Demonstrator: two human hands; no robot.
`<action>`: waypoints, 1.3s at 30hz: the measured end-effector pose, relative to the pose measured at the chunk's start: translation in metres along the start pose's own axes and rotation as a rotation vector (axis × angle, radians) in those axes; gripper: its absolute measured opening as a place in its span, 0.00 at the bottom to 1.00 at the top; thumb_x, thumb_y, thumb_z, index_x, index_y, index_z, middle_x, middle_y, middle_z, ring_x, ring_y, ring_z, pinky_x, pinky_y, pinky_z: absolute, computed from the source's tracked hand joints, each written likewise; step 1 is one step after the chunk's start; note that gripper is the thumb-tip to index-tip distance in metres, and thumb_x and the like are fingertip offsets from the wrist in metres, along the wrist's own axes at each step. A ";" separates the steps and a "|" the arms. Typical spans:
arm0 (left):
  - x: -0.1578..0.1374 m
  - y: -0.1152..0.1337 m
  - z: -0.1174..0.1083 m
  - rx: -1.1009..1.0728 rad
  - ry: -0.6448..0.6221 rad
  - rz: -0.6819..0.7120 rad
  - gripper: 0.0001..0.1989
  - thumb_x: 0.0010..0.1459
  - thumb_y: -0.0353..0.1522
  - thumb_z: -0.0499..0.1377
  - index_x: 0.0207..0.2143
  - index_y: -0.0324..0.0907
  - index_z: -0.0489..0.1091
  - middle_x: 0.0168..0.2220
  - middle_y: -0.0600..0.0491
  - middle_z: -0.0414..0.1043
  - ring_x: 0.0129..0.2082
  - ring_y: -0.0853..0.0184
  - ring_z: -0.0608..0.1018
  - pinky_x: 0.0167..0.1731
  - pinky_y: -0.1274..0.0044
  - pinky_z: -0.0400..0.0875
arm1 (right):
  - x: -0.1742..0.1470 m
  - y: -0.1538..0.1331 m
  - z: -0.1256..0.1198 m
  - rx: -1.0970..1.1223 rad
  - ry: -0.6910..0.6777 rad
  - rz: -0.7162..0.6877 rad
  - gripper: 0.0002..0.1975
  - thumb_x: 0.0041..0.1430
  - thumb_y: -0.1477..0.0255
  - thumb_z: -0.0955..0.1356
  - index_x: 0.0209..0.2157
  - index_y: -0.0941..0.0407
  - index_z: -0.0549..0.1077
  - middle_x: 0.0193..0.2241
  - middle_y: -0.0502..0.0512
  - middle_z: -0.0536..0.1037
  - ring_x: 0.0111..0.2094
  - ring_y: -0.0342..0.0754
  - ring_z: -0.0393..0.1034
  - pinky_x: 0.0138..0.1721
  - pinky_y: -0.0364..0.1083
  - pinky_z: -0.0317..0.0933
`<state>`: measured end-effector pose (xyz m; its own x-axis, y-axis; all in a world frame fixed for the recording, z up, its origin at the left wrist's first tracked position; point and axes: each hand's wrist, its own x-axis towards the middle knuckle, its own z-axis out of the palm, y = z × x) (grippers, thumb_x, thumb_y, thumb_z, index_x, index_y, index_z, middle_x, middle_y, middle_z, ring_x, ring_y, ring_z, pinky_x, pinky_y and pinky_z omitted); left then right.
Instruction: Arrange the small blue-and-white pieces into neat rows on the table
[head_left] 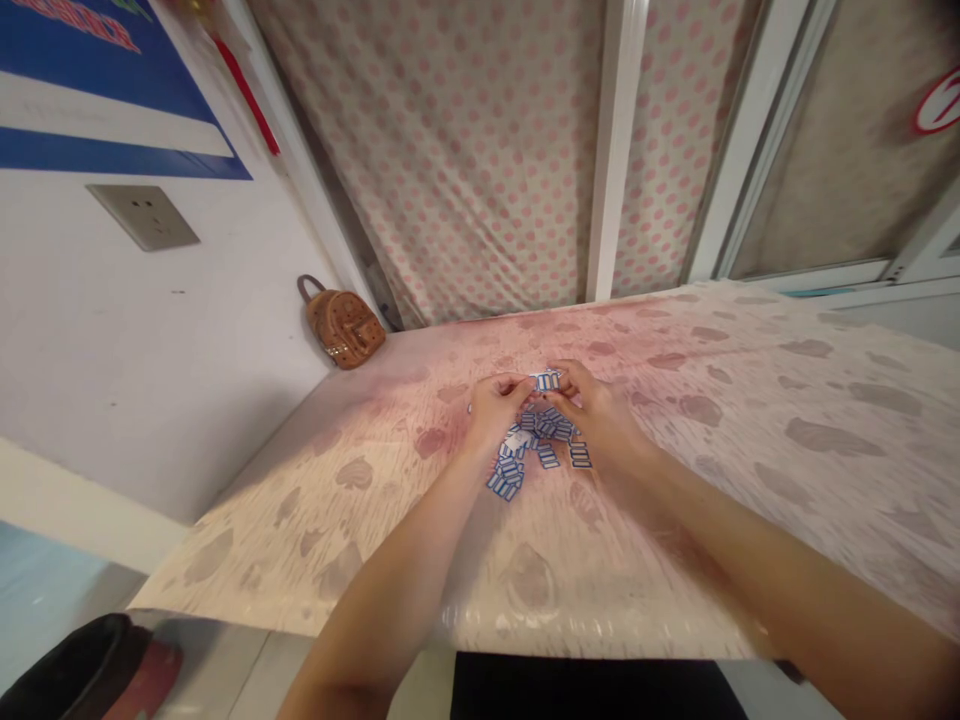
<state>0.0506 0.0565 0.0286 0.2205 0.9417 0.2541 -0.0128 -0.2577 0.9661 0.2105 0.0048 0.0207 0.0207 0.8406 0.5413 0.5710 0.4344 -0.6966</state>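
Nearest, on the patterned surface [529, 590], we see a loose heap of striped pieces [508, 472] just short of our hands and beneath them. Our left hand [496, 408] and right hand [598, 405], fingers nearly closed, pinch a small striped card [548, 381] between them. A slack pinch could drop it; a low wrist could scatter the heap. Beyond, leftward, sits a brown backpack [347, 328].

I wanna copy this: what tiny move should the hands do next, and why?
Maybe gently set the striped piece down by the loose pieces: the left hand and right hand pinch it together, and the others lie close by on the tablecloth.
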 end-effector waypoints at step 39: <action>0.020 0.002 -0.033 0.127 0.211 0.134 0.07 0.54 0.32 0.62 0.26 0.39 0.77 0.24 0.52 0.77 0.25 0.69 0.76 0.27 0.80 0.67 | -0.011 0.015 0.030 -0.325 -0.494 -0.262 0.07 0.57 0.73 0.69 0.39 0.56 0.72 0.38 0.59 0.74 0.42 0.54 0.68 0.44 0.51 0.62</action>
<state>0.0226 0.0820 0.0367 0.0168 0.9184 0.3954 0.0969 -0.3951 0.9135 0.1940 0.0120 -0.0096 -0.4894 0.8033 0.3393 0.7269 0.5908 -0.3501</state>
